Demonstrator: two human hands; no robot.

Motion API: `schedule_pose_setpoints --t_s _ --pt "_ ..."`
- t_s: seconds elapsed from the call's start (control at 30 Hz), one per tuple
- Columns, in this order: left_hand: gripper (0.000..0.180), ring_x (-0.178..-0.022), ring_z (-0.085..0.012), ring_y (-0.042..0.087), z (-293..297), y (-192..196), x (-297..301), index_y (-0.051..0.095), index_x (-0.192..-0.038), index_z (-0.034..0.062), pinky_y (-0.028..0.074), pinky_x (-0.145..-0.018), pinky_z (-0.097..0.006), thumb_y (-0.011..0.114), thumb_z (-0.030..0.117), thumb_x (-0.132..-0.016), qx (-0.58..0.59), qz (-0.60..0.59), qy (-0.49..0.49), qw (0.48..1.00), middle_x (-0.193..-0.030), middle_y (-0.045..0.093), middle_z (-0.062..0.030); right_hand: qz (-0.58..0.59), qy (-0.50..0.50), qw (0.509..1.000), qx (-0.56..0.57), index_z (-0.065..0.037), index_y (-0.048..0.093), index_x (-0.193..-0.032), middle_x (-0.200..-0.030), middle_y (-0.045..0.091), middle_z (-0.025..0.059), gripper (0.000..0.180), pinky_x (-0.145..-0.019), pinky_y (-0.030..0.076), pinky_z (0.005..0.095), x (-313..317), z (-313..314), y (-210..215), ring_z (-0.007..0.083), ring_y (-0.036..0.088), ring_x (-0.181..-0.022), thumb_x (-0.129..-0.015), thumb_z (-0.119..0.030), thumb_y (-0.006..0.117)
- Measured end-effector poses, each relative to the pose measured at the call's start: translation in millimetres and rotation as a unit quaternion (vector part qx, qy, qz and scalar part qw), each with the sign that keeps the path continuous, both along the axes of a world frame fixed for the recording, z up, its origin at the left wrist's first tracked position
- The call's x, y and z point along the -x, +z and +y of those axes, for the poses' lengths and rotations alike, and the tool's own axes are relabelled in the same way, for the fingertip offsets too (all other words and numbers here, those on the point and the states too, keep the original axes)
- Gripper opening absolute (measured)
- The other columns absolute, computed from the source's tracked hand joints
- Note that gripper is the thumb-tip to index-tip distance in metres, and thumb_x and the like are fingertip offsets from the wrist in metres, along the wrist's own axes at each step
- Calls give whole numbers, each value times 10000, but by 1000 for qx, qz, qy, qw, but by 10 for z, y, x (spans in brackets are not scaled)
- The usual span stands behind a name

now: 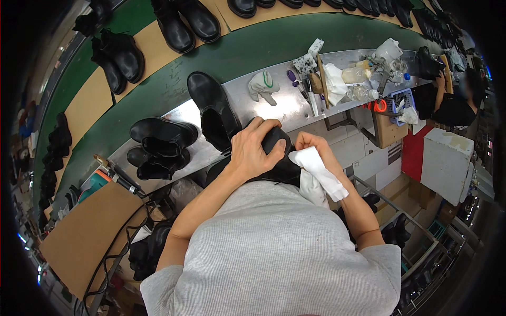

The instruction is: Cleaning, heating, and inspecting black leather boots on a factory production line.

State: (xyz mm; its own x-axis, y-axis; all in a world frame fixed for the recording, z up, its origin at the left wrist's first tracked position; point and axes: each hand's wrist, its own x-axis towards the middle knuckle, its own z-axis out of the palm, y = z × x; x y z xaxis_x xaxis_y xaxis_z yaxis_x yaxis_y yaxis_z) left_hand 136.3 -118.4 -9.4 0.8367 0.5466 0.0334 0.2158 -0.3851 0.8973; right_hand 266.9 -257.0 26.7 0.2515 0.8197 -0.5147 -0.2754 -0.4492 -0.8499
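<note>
My left hand (254,148) grips a black boot (282,166) held against my body just below the metal bench edge. Pressed to the boot's right side is a white cloth (319,171), bunched in my right hand (312,144). One black ankle boot (213,108) stands upright on the metal bench (287,113) just beyond my left hand. A pair of black boots (158,145) lies on its side further left on the bench.
A white glove (263,85), pens, a rag and clear bottles (360,94) sit on the bench to the right. Black boots ride brown boards on the green conveyor (158,84) beyond. A cardboard sheet (87,231) lies at lower left. Another person sits at far right.
</note>
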Motion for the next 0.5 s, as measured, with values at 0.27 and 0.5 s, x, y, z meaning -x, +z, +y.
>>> schedule_pose_setpoints --t_s 0.27,0.5 --pt "370 -638 -313 586 -1 9 14 618 -941 38 464 -554 -372 607 300 -681 5 0 0 1000 -767 563 -123 -7 6 1000 -7 -52 470 -733 -701 439 -55 173 -561 316 187 15 17 28 22 395 -655 -751 -46 641" --pt "368 -624 -310 581 -3 -9 14 619 -936 34 458 -542 -371 607 298 -680 1 -14 0 1000 -761 561 -121 -48 37 998 8 -47 458 -729 -689 428 -49 173 -559 308 190 41 18 53 30 379 -649 -761 -83 624"
